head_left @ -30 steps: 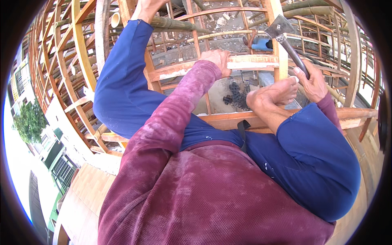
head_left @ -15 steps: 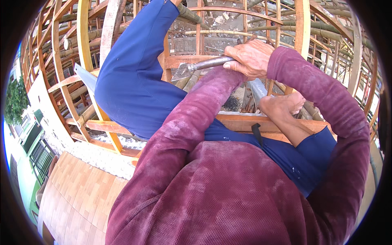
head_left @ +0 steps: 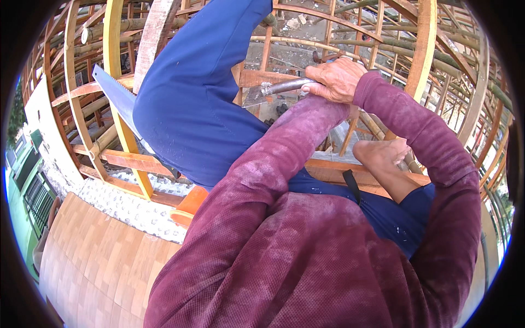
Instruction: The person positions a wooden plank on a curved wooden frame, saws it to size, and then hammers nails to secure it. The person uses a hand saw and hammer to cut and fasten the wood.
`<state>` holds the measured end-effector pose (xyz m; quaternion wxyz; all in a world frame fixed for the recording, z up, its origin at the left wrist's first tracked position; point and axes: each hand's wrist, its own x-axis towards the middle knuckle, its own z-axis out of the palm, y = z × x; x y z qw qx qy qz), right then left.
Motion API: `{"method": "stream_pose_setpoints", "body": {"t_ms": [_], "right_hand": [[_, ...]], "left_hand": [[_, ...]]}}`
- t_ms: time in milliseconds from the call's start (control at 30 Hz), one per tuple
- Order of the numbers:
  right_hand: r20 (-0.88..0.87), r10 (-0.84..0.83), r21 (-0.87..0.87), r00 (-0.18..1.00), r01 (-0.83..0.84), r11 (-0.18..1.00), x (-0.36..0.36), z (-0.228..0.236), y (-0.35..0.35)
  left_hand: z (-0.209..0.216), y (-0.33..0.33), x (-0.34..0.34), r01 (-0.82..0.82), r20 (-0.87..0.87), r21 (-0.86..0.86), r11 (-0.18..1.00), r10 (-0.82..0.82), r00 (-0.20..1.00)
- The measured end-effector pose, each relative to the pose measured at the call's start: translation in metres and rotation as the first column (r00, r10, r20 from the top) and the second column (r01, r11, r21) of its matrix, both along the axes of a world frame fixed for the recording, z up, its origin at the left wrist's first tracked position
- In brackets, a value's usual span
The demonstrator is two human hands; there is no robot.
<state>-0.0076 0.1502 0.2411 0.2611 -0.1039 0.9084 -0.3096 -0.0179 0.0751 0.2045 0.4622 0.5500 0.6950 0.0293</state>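
My right hand (head_left: 336, 79) is closed around a dark, tube-like metal tool handle (head_left: 289, 86), which points left and ends in a pale, worn-looking tip. The tool's other end is hidden by the hand, so its kind cannot be told. My left forearm (head_left: 298, 128), in a dusty maroon sleeve, reaches up beneath the right hand. My left hand is hidden there, and its fingers do not show. A handsaw (head_left: 117, 95) with a toothed blade rests beside my bent left leg (head_left: 191, 98), partly covered by it.
Wooden beams (head_left: 424, 49) and bamboo poles (head_left: 437, 63) form an open frame around me, with rubble ground (head_left: 298, 22) far below. My bare right foot (head_left: 380, 152) rests by a crossbeam. A wood-patterned panel (head_left: 104, 257) lies lower left, near an orange object (head_left: 191, 205).
The view has shifted slightly, and my left leg appears farther right. More of the saw blade and the orange object shows. My right hand keeps its grip on the handle.
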Motion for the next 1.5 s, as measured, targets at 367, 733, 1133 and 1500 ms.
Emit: {"method": "stream_pose_setpoints", "body": {"t_ms": [367, 733, 1133, 1500], "right_hand": [[0.123, -0.496, 0.069, 0.860, 0.491, 0.869, 0.090, 0.118, 0.126], [0.532, -0.623, 0.273, 0.574, 0.580, 0.768, 0.127, 0.024, 0.112], [0.529, -0.311, 0.530, 0.790, -0.021, 0.848, 0.121, 0.038, 0.183], [0.645, -0.658, 0.284, 0.387, 0.678, 0.678, 0.111, 0.007, 0.153]], "left_hand": [[0.000, 0.007, 0.007, 0.024, -0.024, -0.028, 0.999, -0.024, 0.999], [0.004, 0.014, 0.012, 0.130, -0.155, -0.107, 0.986, -0.146, 0.977], [-0.003, 0.011, 0.012, 0.105, -0.137, -0.052, 0.993, -0.111, 0.984], [-0.003, 0.008, 0.010, 0.104, -0.148, 0.020, 0.994, -0.099, 0.984]]}}
